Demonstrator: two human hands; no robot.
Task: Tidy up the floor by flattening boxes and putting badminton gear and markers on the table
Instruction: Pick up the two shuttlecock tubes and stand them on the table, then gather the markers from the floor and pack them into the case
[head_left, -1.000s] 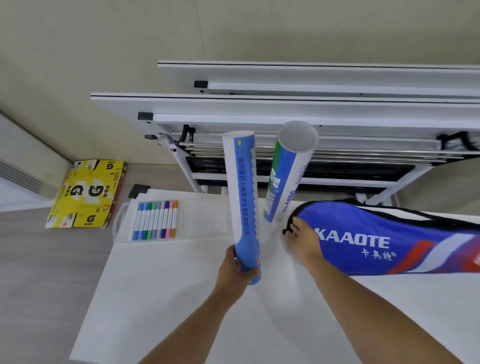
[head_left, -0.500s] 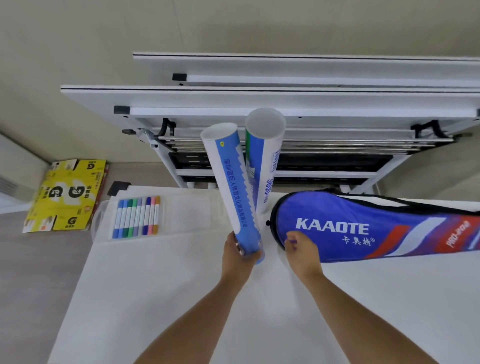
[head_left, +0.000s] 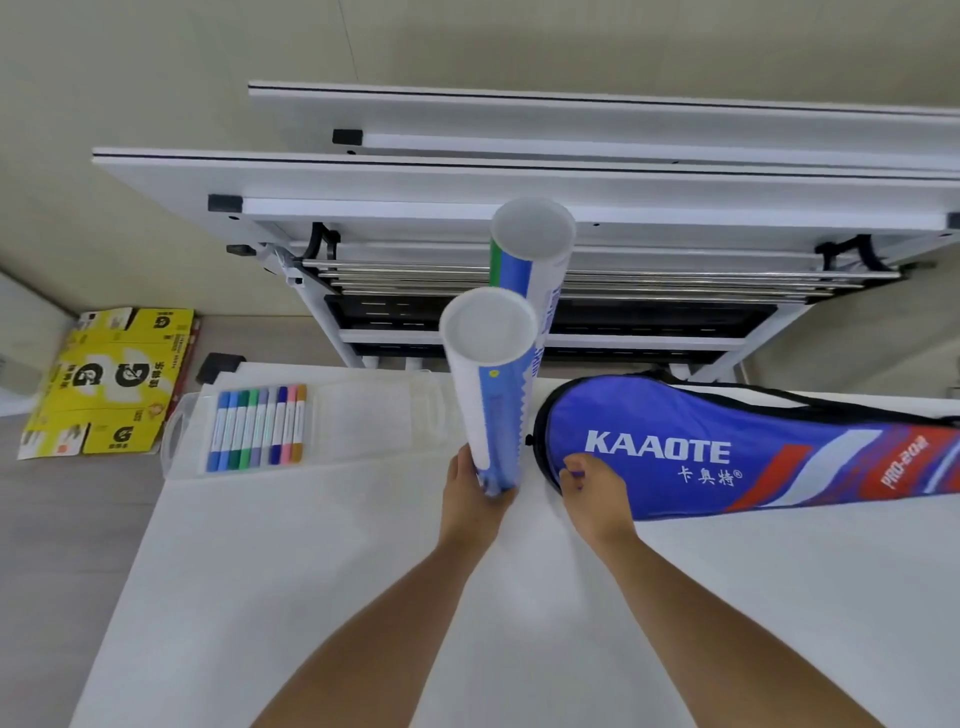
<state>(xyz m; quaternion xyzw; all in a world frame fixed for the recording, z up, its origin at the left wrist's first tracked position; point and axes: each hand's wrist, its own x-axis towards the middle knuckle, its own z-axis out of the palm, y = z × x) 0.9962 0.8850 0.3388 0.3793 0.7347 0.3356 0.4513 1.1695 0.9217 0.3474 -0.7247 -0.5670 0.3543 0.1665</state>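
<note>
Tilted before, near tube (head_left: 493, 405) now stands upright, gripped by my left hand (head_left: 470, 512), far tube (head_left: 535, 270) just beyond; right hand (head_left: 597, 493) pinches racket bag (head_left: 727, 457).

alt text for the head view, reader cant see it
A left hand grips the base of an upright white-and-blue shuttlecock tube above a white table, a second tube behind it. The right hand rests on a blue KAAOTE racket bag; coloured markers in a clear case lie left.

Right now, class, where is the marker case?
In the head view, the marker case lies at the far left corner of the table, left of the shuttlecock tube the left hand holds; the flattened yellow box is on the floor further left.
</note>
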